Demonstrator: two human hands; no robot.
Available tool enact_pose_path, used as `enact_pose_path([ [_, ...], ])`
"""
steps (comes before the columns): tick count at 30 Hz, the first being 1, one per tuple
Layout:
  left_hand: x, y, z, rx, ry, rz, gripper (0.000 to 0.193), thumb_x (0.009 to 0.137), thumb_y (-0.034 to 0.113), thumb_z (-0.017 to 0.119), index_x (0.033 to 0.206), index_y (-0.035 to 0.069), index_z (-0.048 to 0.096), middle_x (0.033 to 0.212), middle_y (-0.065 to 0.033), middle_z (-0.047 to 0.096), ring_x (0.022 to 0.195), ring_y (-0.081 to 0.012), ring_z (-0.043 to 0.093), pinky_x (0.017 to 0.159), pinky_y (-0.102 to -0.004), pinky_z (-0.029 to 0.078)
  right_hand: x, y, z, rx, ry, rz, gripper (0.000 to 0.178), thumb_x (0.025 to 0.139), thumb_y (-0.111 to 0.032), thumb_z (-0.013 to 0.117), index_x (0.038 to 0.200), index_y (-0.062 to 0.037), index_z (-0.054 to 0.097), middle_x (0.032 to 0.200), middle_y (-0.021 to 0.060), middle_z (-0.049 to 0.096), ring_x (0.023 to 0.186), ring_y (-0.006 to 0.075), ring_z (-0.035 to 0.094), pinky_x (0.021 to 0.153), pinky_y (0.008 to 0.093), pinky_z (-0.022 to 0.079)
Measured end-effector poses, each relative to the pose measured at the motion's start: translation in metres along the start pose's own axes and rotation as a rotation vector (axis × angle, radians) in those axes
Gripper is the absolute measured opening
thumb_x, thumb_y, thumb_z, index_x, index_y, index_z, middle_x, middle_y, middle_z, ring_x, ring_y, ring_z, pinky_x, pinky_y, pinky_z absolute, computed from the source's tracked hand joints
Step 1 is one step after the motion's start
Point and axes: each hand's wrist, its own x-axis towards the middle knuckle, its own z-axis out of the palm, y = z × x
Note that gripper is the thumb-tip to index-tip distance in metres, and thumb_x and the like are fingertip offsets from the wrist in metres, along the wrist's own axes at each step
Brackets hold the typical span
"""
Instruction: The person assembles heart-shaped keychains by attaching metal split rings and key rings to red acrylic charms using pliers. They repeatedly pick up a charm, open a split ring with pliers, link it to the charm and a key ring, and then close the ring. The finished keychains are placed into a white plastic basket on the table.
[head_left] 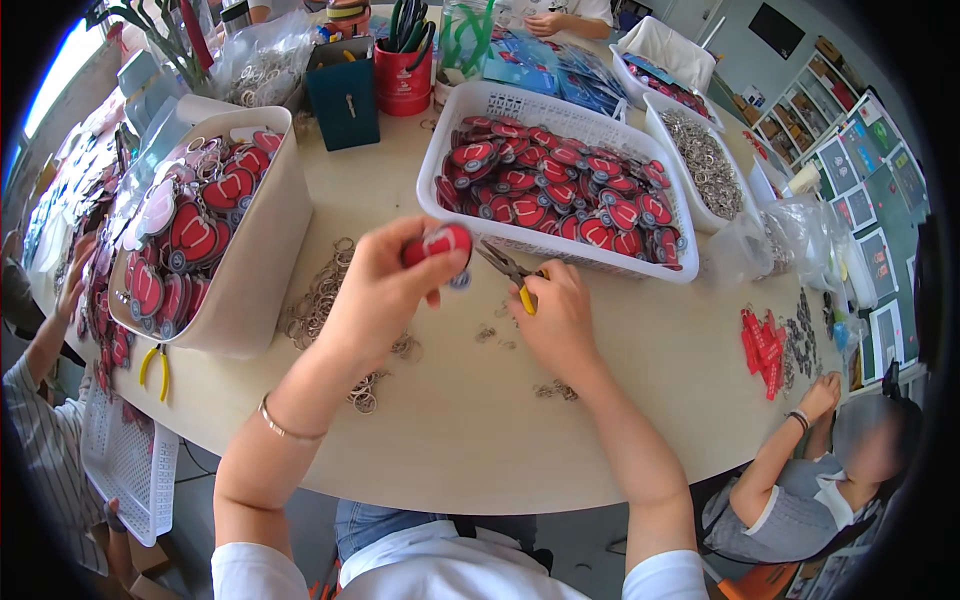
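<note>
Over the middle of the table, my left hand (385, 280) is closed around a red heart-shaped tag (437, 246) with a grey lower part. My right hand (556, 312) grips a pair of pliers (523, 285) with yellow handles; their dark jaws point up and left, close beside the tag. Whether the jaws touch it, I cannot tell. Beneath my left forearm lies a pile of metal key rings (325, 296). Small metal links (494, 333) are scattered between my hands, and another little heap (556, 390) lies under my right wrist.
A white basket (560, 245) of red tags stands ahead; a cream bin (265, 250) of tags with rings is at left. Beyond my right hand are a basket of rings (700, 160) and red strips (764, 352). Other pliers (156, 372) lie at left. Co-workers sit on both sides.
</note>
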Motion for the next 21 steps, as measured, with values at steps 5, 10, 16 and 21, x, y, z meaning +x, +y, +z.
enact_pose_path([
  [5, -0.045, -0.035, -0.007, -0.138, -0.023, -0.142, 0.018, 0.091, 0.007, 0.063, 0.103, 0.003, 0.051, 0.092, -0.0051, 0.062, 0.084, -0.0135, 0.064, 0.066, -0.0227, 0.051, 0.003, 0.004, 0.008, 0.002, -0.035, 0.035, 0.015, 0.073, -0.011, 0.074, 0.082, -0.0006, 0.067, 0.097, 0.0148, 0.057, 0.095, 0.0317, 0.053, 0.082, 0.0429, 0.042],
  [10, -0.054, -0.041, -0.007, 0.022, -0.061, -0.231, 0.020, 0.089, 0.007, 0.067, 0.103, 0.001, 0.053, 0.092, -0.0050, 0.062, 0.081, -0.0122, 0.066, 0.066, -0.0231, 0.054, -0.004, -0.015, -0.019, 0.309, -0.085, 0.100, 0.012, 0.075, -0.009, 0.074, 0.082, -0.0019, 0.067, 0.097, 0.0109, 0.056, 0.098, 0.0295, 0.053, 0.085, 0.0410, 0.042],
  [16, -0.059, -0.043, 0.000, -0.012, -0.086, -0.126, 0.021, 0.088, 0.003, 0.066, 0.106, -0.001, 0.057, 0.085, -0.0028, 0.062, 0.074, -0.0074, 0.061, 0.064, -0.0220, 0.052, -0.008, -0.059, -0.061, 0.557, -0.290, -0.015, 0.013, 0.079, -0.011, 0.073, 0.081, -0.0015, 0.064, 0.097, 0.0097, 0.054, 0.097, 0.0283, 0.052, 0.086, 0.0393, 0.042],
  [21, -0.062, -0.038, 0.003, 0.061, -0.122, -0.161, 0.016, 0.087, 0.004, 0.067, 0.100, -0.001, 0.060, 0.080, -0.0022, 0.061, 0.069, -0.0072, 0.057, 0.061, -0.0231, 0.050, -0.007, -0.057, -0.055, 0.451, -0.271, -0.177, 0.013, 0.079, -0.011, 0.073, 0.080, -0.0017, 0.063, 0.097, 0.0100, 0.053, 0.096, 0.0285, 0.052, 0.085, 0.0398, 0.041],
])
